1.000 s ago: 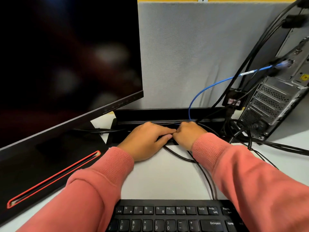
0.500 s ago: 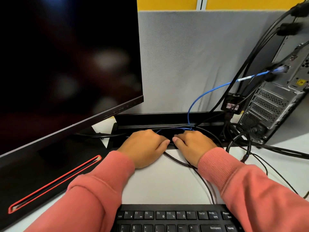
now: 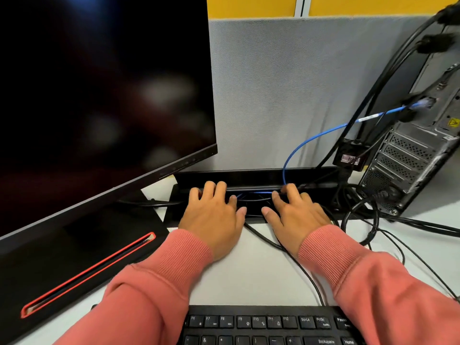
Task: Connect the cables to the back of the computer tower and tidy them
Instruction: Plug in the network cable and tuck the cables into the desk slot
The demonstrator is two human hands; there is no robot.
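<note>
— where did everything lie, biggest thing first?

— the computer tower [image 3: 413, 155] stood at the far right of the desk [image 3: 261, 277], its back panel turned toward me and to the left. the black cable tray [image 3: 254, 176] ran left to right along the far edge, under the grey partition. that long axis was what mattered: anything i tucked had to be laid along it, crosswise to my arms.

— and the cables?

— the black cables [image 3: 368, 95] dropped from the tower's back down to the tray's right end, and some looped on the desk near the tower. the blue cable [image 3: 321, 134] was plugged into the tower, curved down leftward and dropped into the tray, then ran along the slot between my hands.

— your hands?

— both lay palm down on the tray's near lip. my left hand [image 3: 214, 215] had its fingers spread flat, clasping nothing. my right hand [image 3: 296, 215] was flat too, fingertips at the slot, just beside where the blue cable came down. whether a fingertip pinned it, i couldn't tell.

— so which hand would lead?

— the right, i judged. it sat nearer the tower and the loose loops, all off to its right.
</note>
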